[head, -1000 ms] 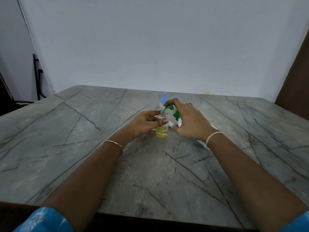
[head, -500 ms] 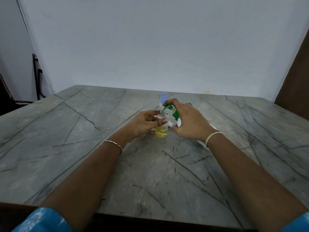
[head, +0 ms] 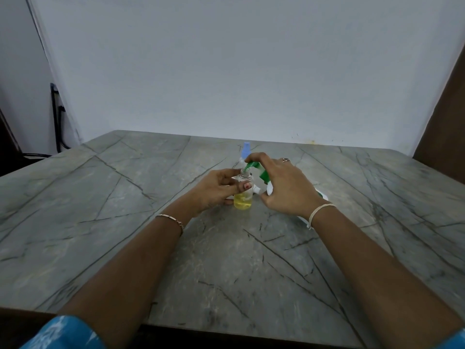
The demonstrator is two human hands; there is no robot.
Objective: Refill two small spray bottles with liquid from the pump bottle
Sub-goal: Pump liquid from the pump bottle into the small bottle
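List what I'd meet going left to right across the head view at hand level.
Left hand → small bottle with yellow liquid → right hand gripping the pump bottle. Blue-capped bottle behind overlaps, so left out.

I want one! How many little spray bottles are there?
2. The open bottle with yellow liquid sits in the left hand; the blue-capped bottle stands behind the hands, partly hidden.

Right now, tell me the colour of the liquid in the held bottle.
Yellow liquid, seen best in the head view.

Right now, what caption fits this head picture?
Left hand steadies small bottle; right hand holds pump bottle, nozzle at its mouth.
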